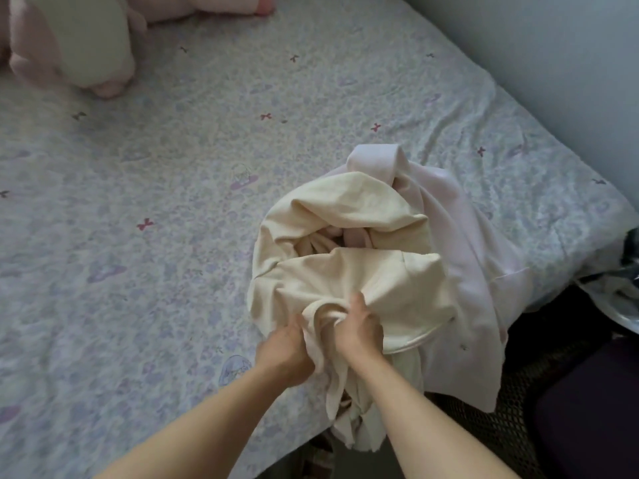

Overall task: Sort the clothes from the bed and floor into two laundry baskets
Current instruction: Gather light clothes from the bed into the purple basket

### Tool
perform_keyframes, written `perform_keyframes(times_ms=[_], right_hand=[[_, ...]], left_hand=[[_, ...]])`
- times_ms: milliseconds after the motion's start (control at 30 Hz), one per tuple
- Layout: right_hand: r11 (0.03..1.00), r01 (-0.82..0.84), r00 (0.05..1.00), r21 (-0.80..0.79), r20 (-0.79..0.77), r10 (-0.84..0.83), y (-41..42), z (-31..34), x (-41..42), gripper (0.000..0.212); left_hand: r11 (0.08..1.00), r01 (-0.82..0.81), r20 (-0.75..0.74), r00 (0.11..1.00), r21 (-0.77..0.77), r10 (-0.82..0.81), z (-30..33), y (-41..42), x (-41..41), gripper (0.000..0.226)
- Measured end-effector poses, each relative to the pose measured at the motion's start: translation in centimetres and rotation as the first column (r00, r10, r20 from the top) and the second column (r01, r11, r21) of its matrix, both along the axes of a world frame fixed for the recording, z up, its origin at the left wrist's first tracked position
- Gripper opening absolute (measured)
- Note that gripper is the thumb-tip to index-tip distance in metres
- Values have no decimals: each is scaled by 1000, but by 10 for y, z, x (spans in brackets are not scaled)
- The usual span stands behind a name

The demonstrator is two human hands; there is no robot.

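A cream garment (349,271) lies bunched near the bed's front right corner, partly hanging over the edge. Both hands hold its near fold: my left hand (287,350) grips the cloth from the left, and my right hand (358,326) grips it just beside, fingers curled into the fabric. Under and behind it lies a pale pink garment (460,257), spread toward the corner and draping off the bed. A dark woven basket (511,420) stands on the floor below the corner, its inside mostly hidden.
The bed carries a floral sheet (155,209) with small bows. Pink and cream plush toys (69,39) sit at the far left. A grey wall (553,46) runs along the right side. Dark and light items (622,292) lie at the right edge.
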State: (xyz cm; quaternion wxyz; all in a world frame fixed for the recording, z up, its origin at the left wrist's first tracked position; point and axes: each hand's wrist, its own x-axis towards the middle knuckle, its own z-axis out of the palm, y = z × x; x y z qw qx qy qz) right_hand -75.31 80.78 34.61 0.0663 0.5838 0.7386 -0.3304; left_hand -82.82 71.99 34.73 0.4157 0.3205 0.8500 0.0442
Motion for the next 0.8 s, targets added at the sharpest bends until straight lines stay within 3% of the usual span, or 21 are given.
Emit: perform_keyframes(times_ms=[67, 133, 233, 300, 400, 433, 500, 567, 700, 800], right_hand=[[955, 261, 945, -141, -166, -283, 7, 16, -2, 26], [858, 402, 805, -320, -323, -498, 8, 31, -3, 26], [717, 451, 570, -532, -447, -690, 4, 60, 6, 38], [639, 434, 441, -635, -469, -765, 4, 85, 15, 33], [612, 395, 349, -685, -504, -790, 4, 123, 21, 27], [611, 373, 317, -699, -523, -791, 3, 134, 21, 24], [618, 347, 270, -706, -556, -787, -3, 159, 20, 23], [624, 325, 215, -711, -587, -781, -5, 182, 22, 20], [644, 355, 91, -677, -661, -745, -9, 240, 48, 15], [679, 484, 103, -552, -734, -671, -15, 270, 83, 12]], left_hand=[[1000, 7, 17, 1000, 15, -7, 8, -2, -2, 64], [999, 32, 27, 999, 38, -33, 21, -4, -4, 70], [994, 50, 46, 997, 100, -54, 45, -7, -5, 81], [983, 43, 67, 996, 178, -56, 63, -8, -5, 90], [925, 70, 80, 991, 373, -107, 88, -8, -2, 100], [888, 82, 71, 989, 453, -127, 97, -9, -1, 91], [817, 42, 87, 990, 575, -113, 121, -9, 2, 53], [774, -7, 119, 989, 633, -89, 144, -8, 4, 32], [720, -33, 168, 979, 693, -118, 187, -7, 8, 23], [683, -84, 266, 950, 725, -166, 221, -8, 17, 28]])
